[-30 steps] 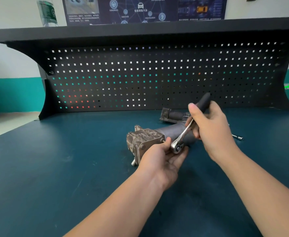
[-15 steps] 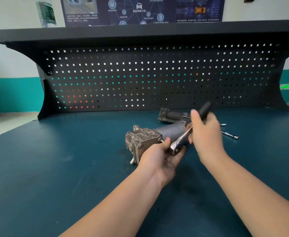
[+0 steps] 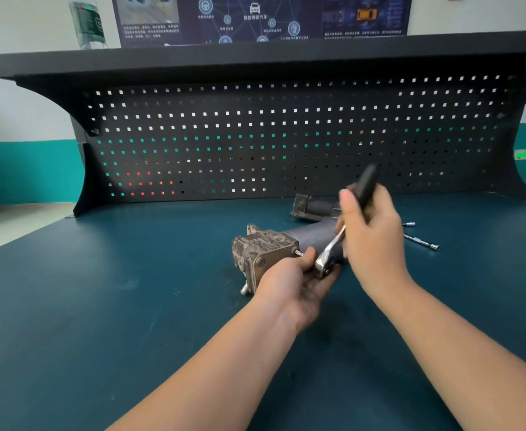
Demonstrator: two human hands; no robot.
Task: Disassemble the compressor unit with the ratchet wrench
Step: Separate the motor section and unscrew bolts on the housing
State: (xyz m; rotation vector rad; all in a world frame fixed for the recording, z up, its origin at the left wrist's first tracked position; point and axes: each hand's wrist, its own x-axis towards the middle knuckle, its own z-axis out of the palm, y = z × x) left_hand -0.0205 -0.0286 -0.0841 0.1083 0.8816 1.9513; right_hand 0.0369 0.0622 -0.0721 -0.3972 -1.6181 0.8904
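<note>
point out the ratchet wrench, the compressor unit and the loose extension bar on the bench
ratchet wrench [image 3: 328,255], head view, on its chrome shank just above the head
compressor unit [image 3: 263,248], head view, on the metal block at its left end
extension bar [image 3: 421,242], head view, on the middle of its thin shaft

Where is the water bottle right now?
In the head view, the water bottle stands at the far upper left, on top of the black shelf above the pegboard, just left of the dark poster.

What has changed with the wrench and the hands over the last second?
The right hand swung the ratchet wrench handle leftward, more upright, and it blurs. The left hand still cups the wrench head against the compressor unit, which has not moved on the bench.
</note>
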